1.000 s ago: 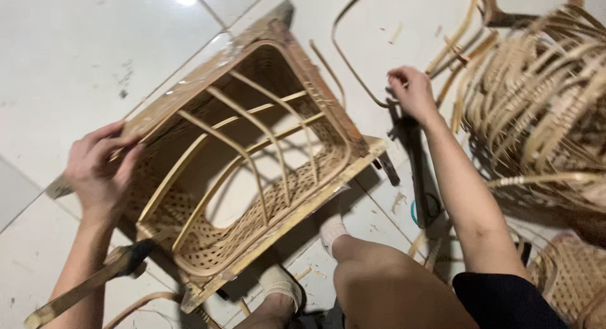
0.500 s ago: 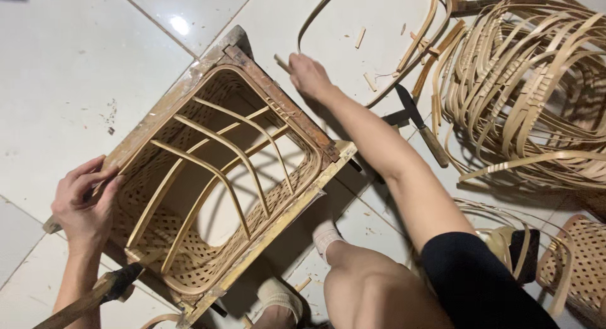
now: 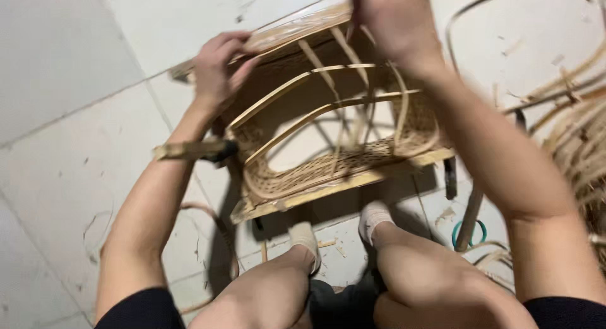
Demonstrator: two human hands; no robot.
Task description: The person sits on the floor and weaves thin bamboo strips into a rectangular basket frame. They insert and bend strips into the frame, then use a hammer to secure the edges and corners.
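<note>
A square wooden chair-seat frame (image 3: pixel 328 184) with partly woven cane and loose curved cane strips stands tilted on the floor in front of my feet. My left hand (image 3: pixel 218 67) grips the frame's upper left rail. My right hand (image 3: pixel 385 19) holds the top edge of the frame near its upper right, where the cane strips meet the rail. My socked feet (image 3: pixel 341 231) rest against the frame's lower rail.
A heap of loose cane strips (image 3: pixel 574 114) lies at the right. A dark-handled tool (image 3: pixel 470 218) and a green ring (image 3: pixel 468 233) sit on the white tile floor by my right knee. A wooden stick (image 3: pixel 189 150) with a dark end pokes out at the frame's left.
The frame has been turned and tipped up toward me. My right hand moved from the floor at the right onto the frame's top edge; my left hand shifted up its left rail.
</note>
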